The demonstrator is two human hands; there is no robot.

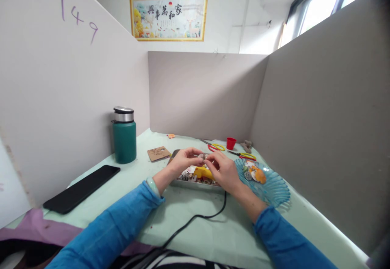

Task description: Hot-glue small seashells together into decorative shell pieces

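Observation:
Over a shallow metal tray [198, 186], my left hand [185, 159] and my right hand [223, 169] meet, fingertips almost touching. Between them is a small greyish piece [202, 157], too small to name, pinched by the fingers of both hands. Inside the tray lie a yellow object [203, 173] and a heap of small mixed pieces, partly hidden by my hands. Just right of my right hand sits a blue, ribbed glass plate [276, 187] carrying orange, white and grey pieces [255, 172].
A green bottle [124, 141] and black phone [82, 188] stand at left. Behind the tray are a brown card [159, 153], two pairs of scissors [216, 147] and a red cup [230, 143]. A black cable [195, 218] crosses the front. Grey panels [207, 94] enclose the table.

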